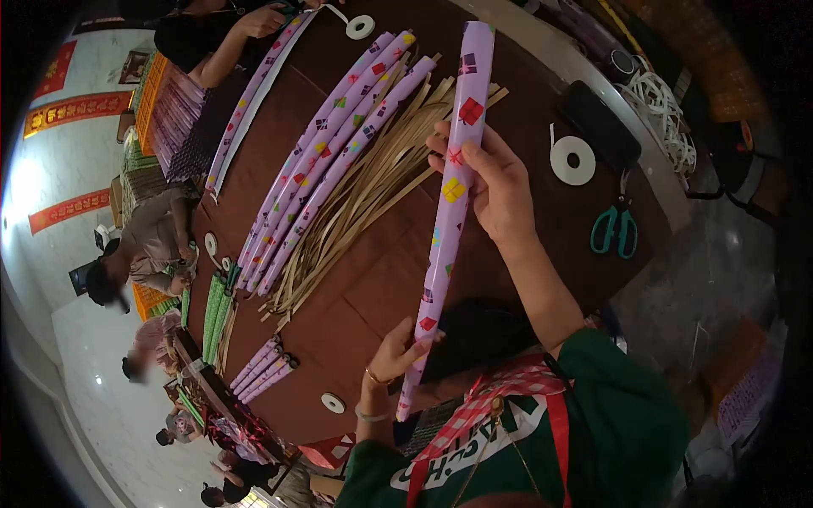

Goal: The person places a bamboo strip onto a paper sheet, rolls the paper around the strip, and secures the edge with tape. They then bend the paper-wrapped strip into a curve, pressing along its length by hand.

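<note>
A long lilac roll of wrapping paper [453, 188], printed with colourful gift boxes, slants across the middle of the head view. My right hand [503, 190] is closed around its upper part, thumb on the near side and fingertips showing past the far edge. Lower down, my left hand [396, 349], with a bracelet at the wrist, grips the same roll near its bottom end. Behind it, several similar lilac rolls [326, 148] lie side by side on the brown table [356, 339]. Thin tan strips [373, 199] are spread in a loose bundle beside them.
To the right lie a white tape roll [573, 161], a black case [597, 125] and teal-handled scissors [614, 230]. Another tape roll [333, 403] and short lilac rolls [264, 369] are at lower left, near green rolls [217, 317]. Co-workers stand along the far side; one person's hand [261, 20] works at the top.
</note>
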`<move>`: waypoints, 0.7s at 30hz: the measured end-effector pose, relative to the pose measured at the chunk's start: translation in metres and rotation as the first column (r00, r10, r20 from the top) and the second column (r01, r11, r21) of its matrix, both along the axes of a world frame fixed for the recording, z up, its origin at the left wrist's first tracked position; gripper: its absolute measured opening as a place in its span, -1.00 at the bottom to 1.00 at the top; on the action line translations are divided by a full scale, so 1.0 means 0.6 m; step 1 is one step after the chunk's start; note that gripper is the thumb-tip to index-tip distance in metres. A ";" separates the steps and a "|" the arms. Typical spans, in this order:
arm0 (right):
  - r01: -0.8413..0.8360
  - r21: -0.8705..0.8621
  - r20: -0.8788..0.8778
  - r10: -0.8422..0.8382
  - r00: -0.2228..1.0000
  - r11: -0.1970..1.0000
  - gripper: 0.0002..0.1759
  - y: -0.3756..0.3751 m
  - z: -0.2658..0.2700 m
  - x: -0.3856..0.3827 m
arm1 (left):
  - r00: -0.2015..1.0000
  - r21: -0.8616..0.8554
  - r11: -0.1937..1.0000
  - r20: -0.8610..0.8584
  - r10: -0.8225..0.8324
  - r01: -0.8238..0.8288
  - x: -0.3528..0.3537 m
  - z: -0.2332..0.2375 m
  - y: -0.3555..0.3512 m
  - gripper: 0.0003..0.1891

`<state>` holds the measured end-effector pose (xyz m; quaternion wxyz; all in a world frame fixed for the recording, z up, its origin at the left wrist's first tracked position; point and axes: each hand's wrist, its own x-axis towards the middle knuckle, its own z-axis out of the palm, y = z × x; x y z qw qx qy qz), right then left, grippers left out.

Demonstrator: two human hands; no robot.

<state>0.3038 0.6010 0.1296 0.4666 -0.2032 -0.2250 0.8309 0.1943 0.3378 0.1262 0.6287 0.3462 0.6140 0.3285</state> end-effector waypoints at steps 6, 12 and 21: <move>0.088 -0.109 -0.127 -0.102 0.987 0.990 -0.51 -0.034 0.012 -0.026 | 0.997 0.152 0.988 0.073 0.017 -0.028 -0.049 0.055 0.170 -0.41; 0.075 -0.041 -0.084 -0.078 0.993 0.996 -0.46 -0.042 -0.001 -0.025 | 0.919 0.186 0.982 -0.383 0.089 -0.017 -0.021 0.060 0.311 -0.64; 0.206 0.093 0.144 -0.218 0.965 0.974 -0.49 -0.018 0.005 -0.011 | 0.910 0.145 0.985 -0.389 0.141 -0.091 0.020 0.046 0.301 -0.71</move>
